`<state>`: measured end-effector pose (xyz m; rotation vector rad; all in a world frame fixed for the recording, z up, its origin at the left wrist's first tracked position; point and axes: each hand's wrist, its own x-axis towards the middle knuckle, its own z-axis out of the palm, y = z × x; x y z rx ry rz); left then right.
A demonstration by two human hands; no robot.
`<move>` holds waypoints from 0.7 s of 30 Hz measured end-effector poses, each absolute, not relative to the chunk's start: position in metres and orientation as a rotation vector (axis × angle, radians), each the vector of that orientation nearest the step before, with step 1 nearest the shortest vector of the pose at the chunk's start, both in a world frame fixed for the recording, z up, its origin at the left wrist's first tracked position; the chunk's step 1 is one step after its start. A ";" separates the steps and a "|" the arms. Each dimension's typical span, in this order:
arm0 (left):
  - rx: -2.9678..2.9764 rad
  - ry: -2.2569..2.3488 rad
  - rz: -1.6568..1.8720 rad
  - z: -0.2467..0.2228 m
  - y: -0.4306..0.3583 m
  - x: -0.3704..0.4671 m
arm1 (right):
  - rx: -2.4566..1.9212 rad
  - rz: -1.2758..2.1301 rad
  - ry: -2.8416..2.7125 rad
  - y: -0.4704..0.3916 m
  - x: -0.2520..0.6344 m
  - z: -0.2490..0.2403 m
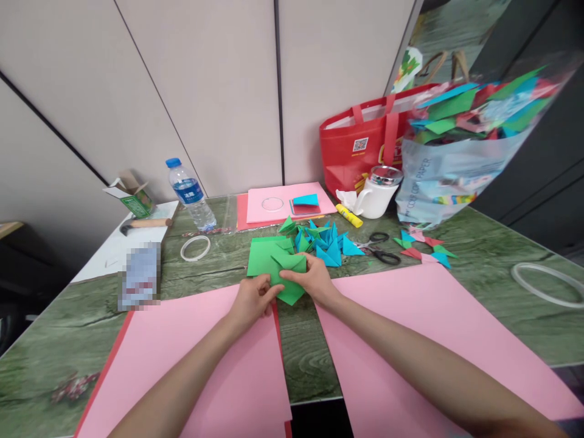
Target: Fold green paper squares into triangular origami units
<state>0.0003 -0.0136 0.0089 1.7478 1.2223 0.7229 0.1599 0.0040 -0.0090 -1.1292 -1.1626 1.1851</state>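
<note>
A partly folded green paper (287,281) is held between my two hands above the table. My left hand (255,298) pinches its left edge between thumb and fingers. At its upper right, my right hand (314,278) grips the paper with the thumb on the front face. Behind it lies a stack of green paper sheets (261,250). Just beyond my right hand is a pile of folded blue and green paper pieces (329,246).
Large pink sheets (196,359) lie under both forearms. Scissors (378,246), a paper ring (424,248), a glue stick (349,215) and a white mug (376,198) stand to the right. At left are a water bottle (191,194), a tape roll (195,248) and a hammer (146,224).
</note>
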 end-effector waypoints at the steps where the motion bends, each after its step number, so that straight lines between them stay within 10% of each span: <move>1: 1.747 1.223 0.717 0.008 -0.014 0.001 | -1.138 1.193 -1.162 0.003 0.160 -0.009; 21: 1.233 1.023 0.669 0.017 -0.009 0.003 | -1.102 1.131 -1.236 0.004 0.162 -0.008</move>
